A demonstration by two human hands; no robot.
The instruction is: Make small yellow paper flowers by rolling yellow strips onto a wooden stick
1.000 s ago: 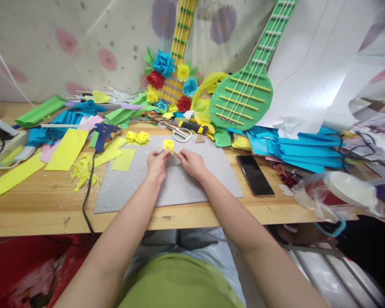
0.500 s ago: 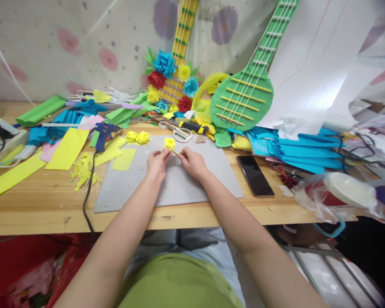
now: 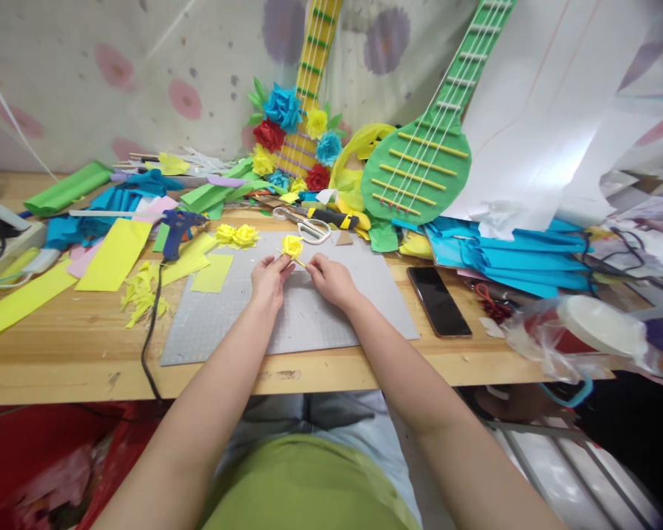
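Note:
A small yellow paper flower (image 3: 292, 246) is held up over the grey cutting mat (image 3: 314, 316). My left hand (image 3: 269, 283) is closed, pinching the flower near its base with thumb and fingers. From the right, my right hand (image 3: 332, 280) pinches a thin yellowish stick (image 3: 301, 263) that runs toward the flower's underside; the join is too small to make out. More yellow paper flowers (image 3: 237, 235) lie at the mat's far left edge. Close by is a square of yellow paper (image 3: 213, 273), and white-handled scissors (image 3: 312, 231) rest behind the hands.
To the left are a blue glue gun (image 3: 177, 232) with its black cord, yellow scraps (image 3: 144, 294) and paper strips. A phone (image 3: 439, 302) lies right of the mat. Behind stand a green paper guitar (image 3: 420, 173) and a yellow one (image 3: 309, 81) with flowers; blue paper (image 3: 519, 254) is piled at right.
The yellow flower has turned slightly in my fingers. Both hands keep nearly the same place, and the view has shifted a little.

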